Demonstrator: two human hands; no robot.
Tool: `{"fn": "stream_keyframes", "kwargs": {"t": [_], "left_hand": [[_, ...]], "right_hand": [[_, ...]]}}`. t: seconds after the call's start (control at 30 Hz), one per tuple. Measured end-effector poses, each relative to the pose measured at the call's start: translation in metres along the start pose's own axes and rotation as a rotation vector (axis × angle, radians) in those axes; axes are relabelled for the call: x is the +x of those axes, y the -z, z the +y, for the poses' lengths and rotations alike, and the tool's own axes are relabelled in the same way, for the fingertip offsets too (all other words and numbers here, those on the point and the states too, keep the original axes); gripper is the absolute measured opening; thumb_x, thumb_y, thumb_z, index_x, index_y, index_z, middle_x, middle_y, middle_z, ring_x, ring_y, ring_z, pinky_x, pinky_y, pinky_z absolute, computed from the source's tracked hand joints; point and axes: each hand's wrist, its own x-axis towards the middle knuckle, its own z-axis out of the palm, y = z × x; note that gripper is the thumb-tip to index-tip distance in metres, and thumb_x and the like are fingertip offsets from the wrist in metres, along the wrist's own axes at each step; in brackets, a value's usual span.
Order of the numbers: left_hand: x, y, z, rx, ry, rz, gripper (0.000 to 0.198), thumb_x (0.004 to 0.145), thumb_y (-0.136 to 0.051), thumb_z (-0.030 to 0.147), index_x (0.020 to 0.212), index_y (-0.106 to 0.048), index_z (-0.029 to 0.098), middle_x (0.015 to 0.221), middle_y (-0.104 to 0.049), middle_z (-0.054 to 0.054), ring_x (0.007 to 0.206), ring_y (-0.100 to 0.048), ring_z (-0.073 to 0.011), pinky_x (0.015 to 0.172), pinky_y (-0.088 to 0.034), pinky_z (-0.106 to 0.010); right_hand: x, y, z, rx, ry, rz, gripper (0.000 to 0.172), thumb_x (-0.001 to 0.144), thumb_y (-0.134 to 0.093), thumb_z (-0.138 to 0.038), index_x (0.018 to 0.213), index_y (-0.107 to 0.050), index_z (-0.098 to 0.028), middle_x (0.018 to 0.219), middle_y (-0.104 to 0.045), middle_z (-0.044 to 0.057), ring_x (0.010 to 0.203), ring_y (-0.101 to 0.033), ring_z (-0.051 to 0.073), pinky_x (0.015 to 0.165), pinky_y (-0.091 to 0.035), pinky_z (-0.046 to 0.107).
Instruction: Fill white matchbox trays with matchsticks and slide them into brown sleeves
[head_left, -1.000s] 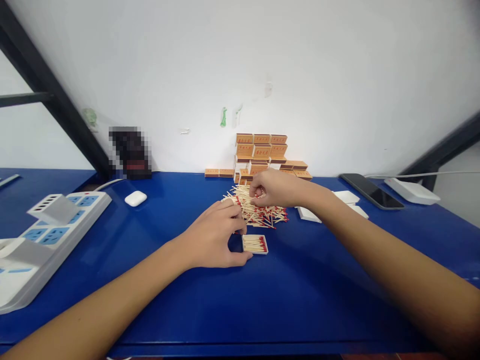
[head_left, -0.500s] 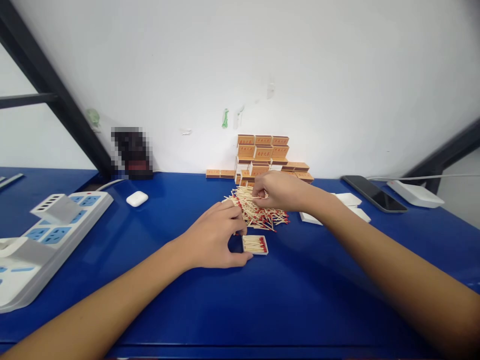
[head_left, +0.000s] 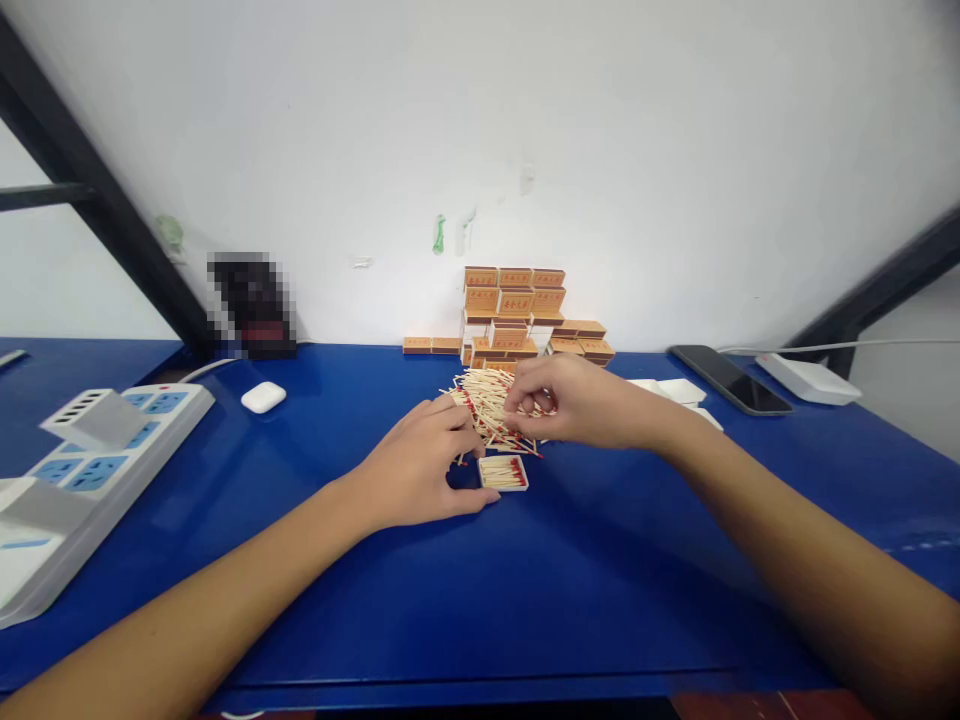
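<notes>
A white matchbox tray [head_left: 503, 487], with a layer of red-headed matches [head_left: 501, 470] in it, lies on the blue tabletop. My left hand [head_left: 420, 465] curls around the tray's left end, thumb at the near edge and fingertips at the far corner. Just behind the tray is a heap of loose matches [head_left: 484, 395]. Over the heap's right part, my right hand [head_left: 566, 400] has its thumb and fingers pinched together. Whatever lies between those fingertips is too small to make out against the matches behind.
Orange matchboxes [head_left: 516, 302] are stacked against the wall. White trays [head_left: 679, 391] lie partly behind my right forearm, near a phone [head_left: 727, 380] and a white box [head_left: 810, 380]. At left are a power strip [head_left: 112, 470] and a small white case [head_left: 263, 397].
My right hand has come slightly nearer to the tray, fingers still pinched. My left hand stays at the tray's end. The whole view has shifted a little.
</notes>
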Motion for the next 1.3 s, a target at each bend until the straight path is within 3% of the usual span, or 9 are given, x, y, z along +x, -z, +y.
{"fn": "stream_keyframes", "kwargs": {"t": [0.2,0.4,0.63,0.87,1.03,1.3], "left_hand": [[0.0,0.001,0.002,0.016,0.002,-0.035,0.033,0.083,-0.081,0.048,0.096,-0.075,0.019,0.092,-0.063,-0.005,0.095,-0.057,-0.0248,0.087,-0.047,-0.04],[0.002,0.002,0.003,0.018,0.018,-0.036,0.032,0.086,-0.078,0.05,0.091,-0.073,0.019,0.09,-0.063,-0.004,0.094,-0.056,-0.0246,0.085,-0.046,-0.04],[0.003,0.003,0.002,0.013,0.006,-0.032,0.029,0.084,-0.08,0.047,0.091,-0.073,0.02,0.089,-0.064,-0.004,0.092,-0.056,-0.024,0.084,-0.046,-0.04],[0.004,0.007,0.008,-0.008,-0.011,-0.002,0.031,0.089,-0.075,0.046,0.104,-0.073,0.019,0.094,-0.066,-0.006,0.092,-0.056,-0.0242,0.086,-0.046,-0.04],[0.005,0.009,0.01,-0.028,-0.016,0.018,0.014,0.095,-0.067,0.032,0.095,-0.074,0.02,0.09,-0.064,-0.005,0.088,-0.054,-0.0222,0.082,-0.044,-0.039],[0.005,0.004,0.01,-0.077,-0.007,0.015,0.014,0.098,-0.064,0.024,0.091,-0.075,0.02,0.09,-0.064,-0.005,0.089,-0.055,-0.0212,0.084,-0.045,-0.038]], "right_hand": [[-0.019,-0.022,-0.025,0.001,0.013,-0.087,0.016,0.091,-0.068,-0.024,0.076,-0.067,-0.019,0.081,-0.064,0.001,0.071,-0.054,0.014,0.065,-0.038,0.03],[-0.017,-0.03,-0.023,-0.034,-0.004,-0.117,0.014,0.091,-0.069,-0.021,0.078,-0.068,-0.018,0.084,-0.065,0.002,0.074,-0.056,0.014,0.068,-0.038,0.03],[-0.024,-0.028,-0.014,0.032,0.017,-0.064,0.008,0.094,-0.071,-0.026,0.089,-0.073,-0.021,0.09,-0.069,0.002,0.079,-0.06,0.015,0.07,-0.04,0.03],[-0.037,-0.014,-0.001,0.015,-0.005,-0.029,0.006,0.092,-0.069,-0.026,0.092,-0.074,-0.023,0.092,-0.073,0.002,0.082,-0.062,0.017,0.071,-0.041,0.031],[-0.04,-0.013,-0.001,0.01,-0.023,-0.064,0.005,0.089,-0.067,-0.021,0.088,-0.072,-0.023,0.087,-0.071,0.0,0.077,-0.06,0.016,0.069,-0.041,0.03],[-0.038,-0.023,-0.005,-0.021,-0.004,-0.033,0.009,0.092,-0.064,-0.015,0.086,-0.069,-0.02,0.087,-0.069,0.002,0.078,-0.059,0.017,0.073,-0.042,0.031]]}}
